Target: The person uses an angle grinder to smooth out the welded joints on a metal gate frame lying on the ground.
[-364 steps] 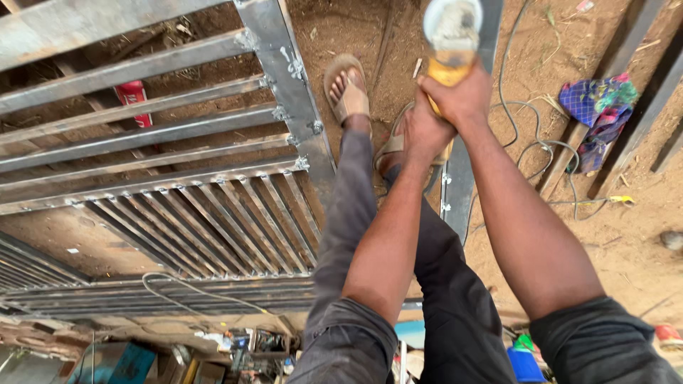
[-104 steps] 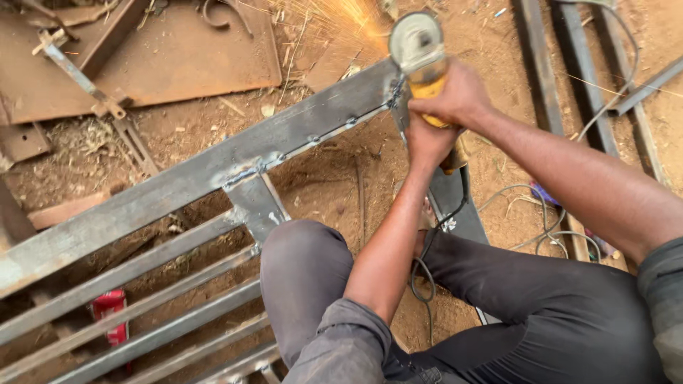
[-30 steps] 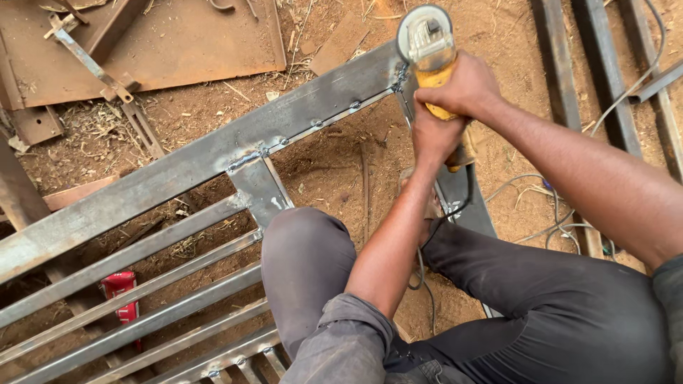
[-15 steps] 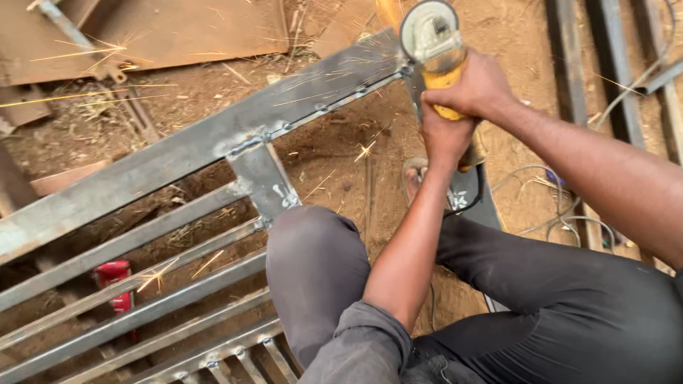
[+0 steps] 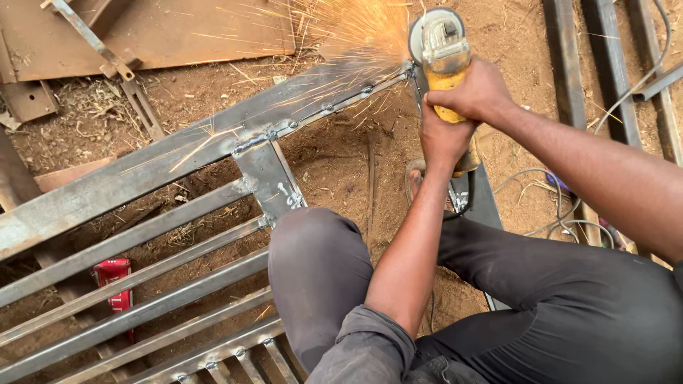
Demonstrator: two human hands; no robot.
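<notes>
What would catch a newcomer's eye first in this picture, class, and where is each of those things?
First, the spray of orange sparks fanning left from the top centre, where the yellow angle grinder meets the corner of the grey steel frame. Next, the two hands on the grinder: the right hand over its yellow body, the left hand just below. Lower left, a small red can lies on the dirt between the frame's bars.

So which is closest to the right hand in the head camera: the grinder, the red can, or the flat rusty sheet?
1. Grinder: held in the right hand.
2. Rusty sheet: top left, beyond the sparks.
3. Red can: lower left, under the gate bars.
</notes>
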